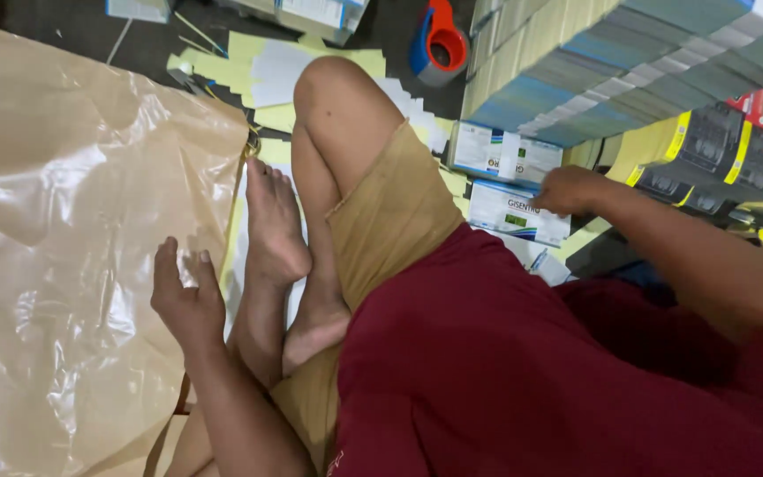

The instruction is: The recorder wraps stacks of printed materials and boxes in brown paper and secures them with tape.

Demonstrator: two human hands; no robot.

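We note a small white carton [517,212], rectangular with blue and green print, lying on the floor under the right hand [567,190], whose fingers close over its upper edge. A second like carton [501,152] lies just beyond. Left hand [189,296] rests flat, fingers spread, on the glossy, crinkled brown plastic sheet [64,265]. A blue-and-red tape dispenser [439,40] sits well apart.

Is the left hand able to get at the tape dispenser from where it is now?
Probably not directly: the left hand rests flat on the brown sheet, and the raised knee lies between it and the tape dispenser.
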